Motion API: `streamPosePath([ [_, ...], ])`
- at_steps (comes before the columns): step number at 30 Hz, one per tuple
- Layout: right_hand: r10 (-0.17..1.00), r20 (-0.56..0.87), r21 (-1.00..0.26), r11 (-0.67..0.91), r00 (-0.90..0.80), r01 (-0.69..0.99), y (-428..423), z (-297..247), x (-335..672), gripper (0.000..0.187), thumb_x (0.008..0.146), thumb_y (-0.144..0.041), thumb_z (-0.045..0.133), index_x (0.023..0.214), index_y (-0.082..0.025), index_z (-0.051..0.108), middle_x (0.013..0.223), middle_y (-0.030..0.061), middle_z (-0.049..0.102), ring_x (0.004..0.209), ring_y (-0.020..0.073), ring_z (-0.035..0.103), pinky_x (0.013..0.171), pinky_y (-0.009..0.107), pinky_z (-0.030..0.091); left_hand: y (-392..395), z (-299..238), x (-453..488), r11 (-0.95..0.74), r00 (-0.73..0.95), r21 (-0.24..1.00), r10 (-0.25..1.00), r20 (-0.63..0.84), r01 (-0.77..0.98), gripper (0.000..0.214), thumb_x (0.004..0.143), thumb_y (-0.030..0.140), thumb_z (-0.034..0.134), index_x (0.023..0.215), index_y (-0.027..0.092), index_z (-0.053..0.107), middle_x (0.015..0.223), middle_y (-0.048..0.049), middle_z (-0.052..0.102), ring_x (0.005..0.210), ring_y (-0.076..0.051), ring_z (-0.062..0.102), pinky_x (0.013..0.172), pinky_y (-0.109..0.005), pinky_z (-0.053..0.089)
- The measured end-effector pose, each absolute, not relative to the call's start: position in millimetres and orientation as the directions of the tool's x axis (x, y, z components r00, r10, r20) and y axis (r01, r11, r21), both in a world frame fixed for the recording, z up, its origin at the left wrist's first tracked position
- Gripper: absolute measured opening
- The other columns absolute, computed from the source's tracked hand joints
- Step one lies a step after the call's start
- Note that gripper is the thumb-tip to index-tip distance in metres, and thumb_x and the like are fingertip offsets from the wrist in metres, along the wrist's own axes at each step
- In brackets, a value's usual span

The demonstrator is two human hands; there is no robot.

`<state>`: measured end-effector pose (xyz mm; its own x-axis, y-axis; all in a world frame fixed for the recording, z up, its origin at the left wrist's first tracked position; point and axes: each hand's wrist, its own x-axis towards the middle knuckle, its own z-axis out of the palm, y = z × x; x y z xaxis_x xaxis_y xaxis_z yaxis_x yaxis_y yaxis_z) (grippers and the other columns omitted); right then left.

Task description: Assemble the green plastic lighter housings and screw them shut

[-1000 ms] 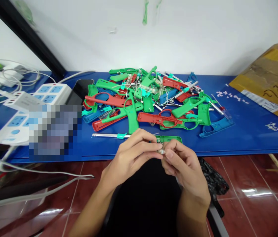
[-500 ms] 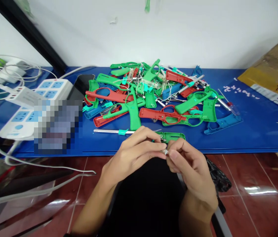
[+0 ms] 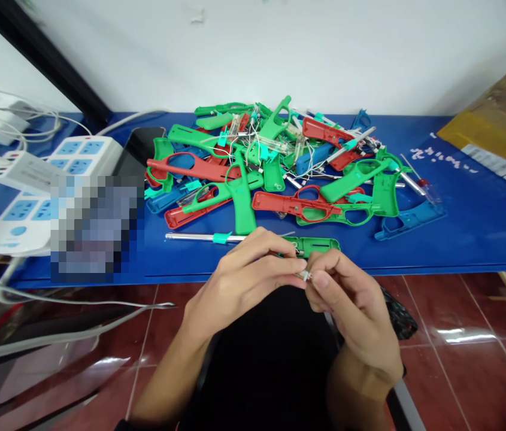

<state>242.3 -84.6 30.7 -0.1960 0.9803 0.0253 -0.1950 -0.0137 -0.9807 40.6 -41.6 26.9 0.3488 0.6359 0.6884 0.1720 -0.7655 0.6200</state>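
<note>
My left hand (image 3: 244,278) and my right hand (image 3: 351,296) meet in front of the table's near edge, both with fingers closed. Between their fingertips is a small thin part with a white piece (image 3: 306,275) on it; the fingers cover most of it, and its kind does not show. Just behind the hands, a green lighter casing half (image 3: 318,246) lies on the table, partly hidden by them. A metal lighter tube (image 3: 194,237) with a teal clip (image 3: 223,237) lies to the left, its right end behind my left hand.
Several green, red and blue lighter casings (image 3: 246,197) are heaped on the blue table (image 3: 418,254) with metal tubes and wires. A white power strip (image 3: 100,157) and a phone (image 3: 100,230) sit left. Far right is a taped cardboard box (image 3: 499,129); a screwdriver (image 3: 427,189) lies nearer.
The camera view has shifted slightly. Both hands keep their pinch at the small part, whose white piece shows a little more clearly; the things on the table stay as they were.
</note>
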Motion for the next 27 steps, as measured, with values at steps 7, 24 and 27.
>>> streamPosePath([
  [7, 0.965, 0.017, -0.974, -0.043, -0.262, -0.221, -90, 33, 252, 0.021, 0.113, -0.044, 0.064, 0.113, -0.026, 0.075, 0.075, -0.0032, 0.053, 0.059, 0.0106, 0.045, 0.05, 0.024, 0.033, -38, 23, 39, -0.774, 0.327, 0.629, 0.614, 0.718, 0.072, 0.022, 0.101, 0.023, 0.082, 0.122, 0.023, 0.075, 0.105, -0.0062, 0.08, 0.095, -0.019, 0.075, 0.083, -0.035, 0.06],
  [24, 0.712, 0.518, -0.647, 0.688, -0.474, 0.328, -22, 84, 279, 0.025, 0.114, -0.032, 0.061, 0.129, -0.028, 0.08, 0.114, 0.0075, 0.08, 0.102, 0.0235, 0.072, 0.093, 0.039, 0.057, -15, 54, 53, -0.634, 0.212, 0.76, 0.77, 0.602, 0.145, 0.027, 0.112, 0.045, 0.067, 0.129, 0.027, 0.077, 0.146, -0.0106, 0.074, 0.139, -0.027, 0.067, 0.119, -0.049, 0.052],
  [27, 0.714, 0.48, -0.565, 0.697, -0.511, 0.443, -10, 62, 303, 0.027, 0.115, -0.032, 0.06, 0.133, -0.027, 0.079, 0.117, 0.0098, 0.078, 0.107, 0.0256, 0.073, 0.096, 0.042, 0.059, -6, 48, 36, -0.62, 0.32, 0.698, 0.784, 0.532, 0.357, 0.019, 0.112, 0.037, 0.068, 0.118, 0.024, 0.081, 0.127, -0.0086, 0.08, 0.121, -0.025, 0.073, 0.11, -0.044, 0.054],
])
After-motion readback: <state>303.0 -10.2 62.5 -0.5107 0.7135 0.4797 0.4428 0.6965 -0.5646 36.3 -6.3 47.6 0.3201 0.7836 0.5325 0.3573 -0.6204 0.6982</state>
